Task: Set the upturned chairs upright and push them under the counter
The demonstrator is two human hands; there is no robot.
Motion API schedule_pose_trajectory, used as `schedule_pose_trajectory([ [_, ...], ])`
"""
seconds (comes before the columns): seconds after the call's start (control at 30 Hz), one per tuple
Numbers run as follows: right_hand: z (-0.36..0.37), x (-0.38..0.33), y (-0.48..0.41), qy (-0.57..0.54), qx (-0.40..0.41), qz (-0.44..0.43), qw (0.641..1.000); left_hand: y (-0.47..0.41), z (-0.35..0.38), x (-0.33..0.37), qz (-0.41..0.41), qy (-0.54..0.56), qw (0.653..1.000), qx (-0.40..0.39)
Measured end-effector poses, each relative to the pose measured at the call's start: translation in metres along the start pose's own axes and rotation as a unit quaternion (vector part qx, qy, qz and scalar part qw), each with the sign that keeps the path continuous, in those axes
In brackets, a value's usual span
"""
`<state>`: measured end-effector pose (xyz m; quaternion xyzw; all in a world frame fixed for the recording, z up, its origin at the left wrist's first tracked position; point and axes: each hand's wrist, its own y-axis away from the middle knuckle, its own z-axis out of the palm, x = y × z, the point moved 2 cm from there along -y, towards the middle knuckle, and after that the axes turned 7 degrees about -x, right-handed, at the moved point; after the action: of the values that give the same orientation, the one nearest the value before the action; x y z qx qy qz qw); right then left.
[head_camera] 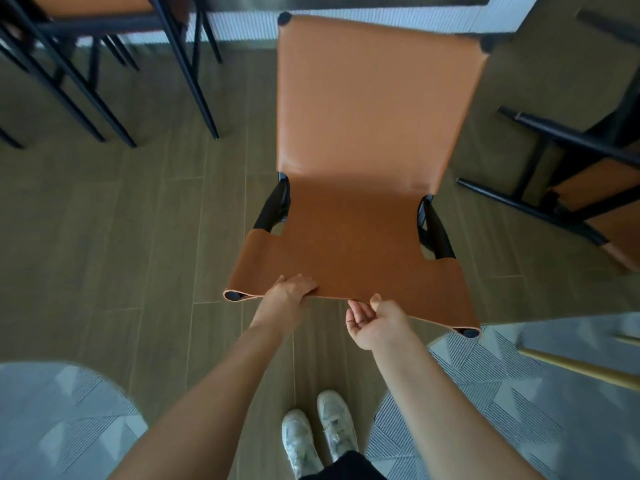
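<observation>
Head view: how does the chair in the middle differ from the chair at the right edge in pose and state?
The middle chair stands upright with its seat facing up; the right chair lies tipped over, black legs pointing sideways. The left hand grips the middle chair's backrest edge, with the right hand at that edge; no hand touches the right chair. Both have orange-brown leather on black frames.

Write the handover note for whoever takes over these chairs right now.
Left hand: grips the top edge of the orange chair backrest.
Right hand: palm up at the same edge, thumb touching it, no grip.
Done: this chair stands upright, its seat toward the counter front.
Left: push it under. The chair on the right looks tipped over, so right it and push it in.
</observation>
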<state>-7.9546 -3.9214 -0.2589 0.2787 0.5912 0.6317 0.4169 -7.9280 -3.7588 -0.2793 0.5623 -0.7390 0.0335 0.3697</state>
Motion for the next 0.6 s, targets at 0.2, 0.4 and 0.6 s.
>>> schedule_pose_trajectory([
  [0.2, 0.040, -0.054, 0.025, 0.012, -0.068, -0.006, 0.998, -0.042, -0.058, 0.038, -0.038, 0.005, 0.997, 0.072],
  [0.4, 0.084, -0.102, 0.040, 0.050, -0.137, -0.037, 0.989, -0.084, -0.103, 0.065, -0.055, 0.014, 0.995, 0.085],
  [0.6, 0.126, -0.141, 0.049, 0.081, -0.135, -0.099, 0.983, -0.126, -0.152, 0.074, -0.005, 0.008, 0.999, 0.039],
])
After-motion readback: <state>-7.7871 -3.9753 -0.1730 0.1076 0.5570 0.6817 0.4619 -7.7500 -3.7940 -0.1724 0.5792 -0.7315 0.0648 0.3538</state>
